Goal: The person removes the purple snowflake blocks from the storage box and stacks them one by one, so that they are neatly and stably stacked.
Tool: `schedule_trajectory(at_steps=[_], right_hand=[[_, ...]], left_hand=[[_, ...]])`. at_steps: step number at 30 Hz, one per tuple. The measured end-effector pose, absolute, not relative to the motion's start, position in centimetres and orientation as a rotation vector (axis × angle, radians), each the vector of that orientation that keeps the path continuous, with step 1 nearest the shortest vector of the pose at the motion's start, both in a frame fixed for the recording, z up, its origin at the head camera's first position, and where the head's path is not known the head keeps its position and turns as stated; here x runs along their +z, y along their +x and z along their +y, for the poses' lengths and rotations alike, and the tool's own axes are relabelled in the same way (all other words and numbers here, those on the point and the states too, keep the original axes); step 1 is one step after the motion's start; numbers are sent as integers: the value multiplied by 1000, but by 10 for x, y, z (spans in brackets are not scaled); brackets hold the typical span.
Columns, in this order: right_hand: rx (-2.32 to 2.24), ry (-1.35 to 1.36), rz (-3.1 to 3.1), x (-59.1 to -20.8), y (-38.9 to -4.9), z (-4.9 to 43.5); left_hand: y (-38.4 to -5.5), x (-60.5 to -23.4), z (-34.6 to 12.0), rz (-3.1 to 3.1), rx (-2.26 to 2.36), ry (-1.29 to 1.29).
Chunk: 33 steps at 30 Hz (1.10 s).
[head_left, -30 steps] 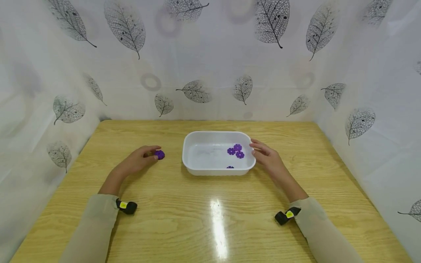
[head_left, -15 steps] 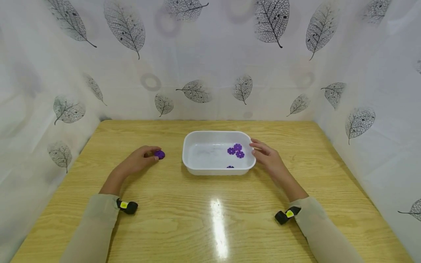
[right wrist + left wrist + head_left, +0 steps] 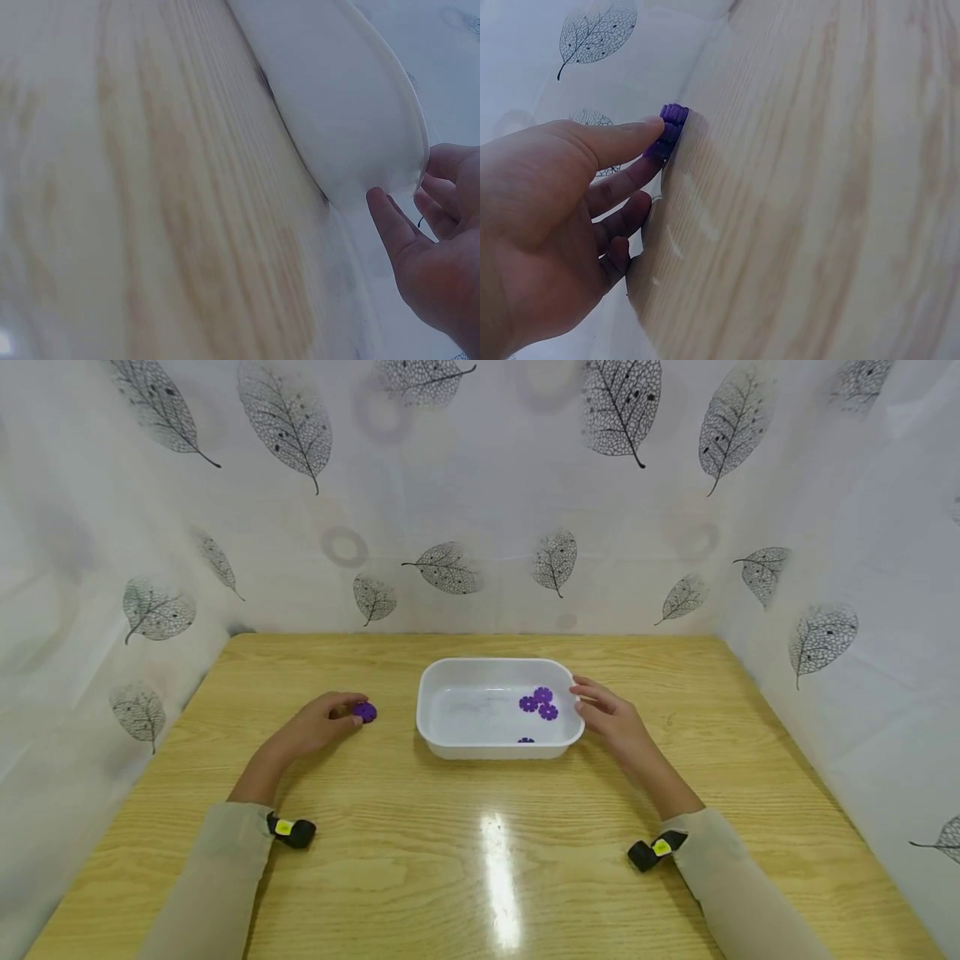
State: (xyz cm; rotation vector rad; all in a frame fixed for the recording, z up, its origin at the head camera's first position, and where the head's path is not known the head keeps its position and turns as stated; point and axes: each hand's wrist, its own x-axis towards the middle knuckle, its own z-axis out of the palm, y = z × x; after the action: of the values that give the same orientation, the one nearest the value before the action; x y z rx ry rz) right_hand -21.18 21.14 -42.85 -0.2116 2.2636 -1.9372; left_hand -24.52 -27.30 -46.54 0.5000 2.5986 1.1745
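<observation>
My left hand [image 3: 311, 727] rests at the left of the table, pinching a small stack of purple flower-shaped plastic discs [image 3: 366, 712] between thumb and fingers. Close up in the left wrist view, the stack [image 3: 675, 120] shows notched edges, low against the tabletop. A white rectangular basin [image 3: 483, 752] stands right of that hand. Several purple flower discs [image 3: 548, 712] lie inside toward its right end; one is partly hidden by the front wall. At the basin's right end is my right hand [image 3: 617, 725], thumb by the outer wall and fingers loosely extended along the rim.
Everything stands on a pale wood-grain table [image 3: 390, 877]. White curtains [image 3: 480, 485] printed with dark leaves rise behind it and along both sides. Black straps with small cameras [image 3: 302, 833] sit on both wrists.
</observation>
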Motion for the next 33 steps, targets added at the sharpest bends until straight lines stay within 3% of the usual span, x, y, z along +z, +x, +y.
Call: schedule_trajectory(at_steps=[33], right_hand=[[-1887, -210, 2354, -451, -225, 220]], left_hand=[[-248, -468, -272, 2671, 1140, 423]])
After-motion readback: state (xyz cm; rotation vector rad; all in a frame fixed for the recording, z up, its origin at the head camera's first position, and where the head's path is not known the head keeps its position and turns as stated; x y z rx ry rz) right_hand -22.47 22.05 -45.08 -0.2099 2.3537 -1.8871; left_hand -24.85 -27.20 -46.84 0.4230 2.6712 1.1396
